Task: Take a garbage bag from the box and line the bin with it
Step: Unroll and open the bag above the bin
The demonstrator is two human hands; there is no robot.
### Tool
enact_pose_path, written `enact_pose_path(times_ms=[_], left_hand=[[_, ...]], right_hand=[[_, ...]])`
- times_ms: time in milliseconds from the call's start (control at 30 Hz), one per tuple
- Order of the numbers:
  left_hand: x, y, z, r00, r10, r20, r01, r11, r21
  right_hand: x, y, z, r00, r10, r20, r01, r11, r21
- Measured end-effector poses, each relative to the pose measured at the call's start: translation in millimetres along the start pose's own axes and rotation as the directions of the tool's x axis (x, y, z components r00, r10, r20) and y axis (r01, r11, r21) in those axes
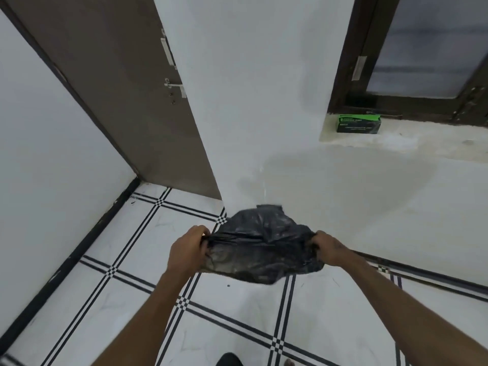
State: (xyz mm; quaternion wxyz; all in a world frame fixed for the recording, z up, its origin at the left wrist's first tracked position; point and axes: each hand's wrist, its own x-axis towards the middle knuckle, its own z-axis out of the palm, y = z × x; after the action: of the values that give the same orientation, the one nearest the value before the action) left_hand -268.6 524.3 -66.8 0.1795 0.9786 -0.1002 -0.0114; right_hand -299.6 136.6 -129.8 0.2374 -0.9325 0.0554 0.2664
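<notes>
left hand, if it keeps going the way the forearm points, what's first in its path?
The black garbage bag that the left hand already grips. Past that, probably the white wall below the ledge, though depth is unclear from one view. No bin is in sight.

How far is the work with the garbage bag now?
Done: a black garbage bag is out of the green box, which sits on the ledge. In hand: the left hand and right hand each grip one side, pulling it apart. Left: lining the bin, which is not in view.
</notes>
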Motion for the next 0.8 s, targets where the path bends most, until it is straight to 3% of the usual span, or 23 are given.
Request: enact_pose_path(times_ms=[133,233,300,400,467,633,700,800], left_hand=[[4,-20,-3,0.978,-0.209,0.013,0.208,0.976,0.064],[16,-40,-7,0.959,-0.284,-0.023,0.285,0.957,0.047],[30,-58,-11,0.946,-0.324,-0.024,0.324,0.946,-0.025],[54,-91,-19,0.954,-0.286,0.092,0.298,0.937,-0.181],[71,-115,-24,0.953,-0.209,0.219,0.266,0.924,-0.275],[110,-170,-46,0.944,-0.132,0.302,0.271,0.833,-0.482],[119,-185,-51,0.944,-0.153,0.294,0.284,0.829,-0.482],[130,-207,-54,0.951,-0.227,0.209,0.297,0.859,-0.418]], right_hand=[[16,-15,-9,0.992,-0.094,0.087,0.093,0.996,0.012],[30,-40,-22,0.989,-0.148,-0.028,0.151,0.983,0.105],[47,-61,-28,0.984,-0.178,-0.025,0.179,0.972,0.153],[70,-97,-29,0.959,-0.250,0.132,0.221,0.954,0.202],[82,-122,-31,0.951,-0.263,0.164,0.227,0.951,0.208],[107,-180,-34,0.965,-0.255,0.056,0.226,0.923,0.311],[113,-193,-35,0.977,-0.215,0.020,0.200,0.937,0.286],[126,-209,-36,0.981,-0.131,-0.143,0.156,0.972,0.178]])
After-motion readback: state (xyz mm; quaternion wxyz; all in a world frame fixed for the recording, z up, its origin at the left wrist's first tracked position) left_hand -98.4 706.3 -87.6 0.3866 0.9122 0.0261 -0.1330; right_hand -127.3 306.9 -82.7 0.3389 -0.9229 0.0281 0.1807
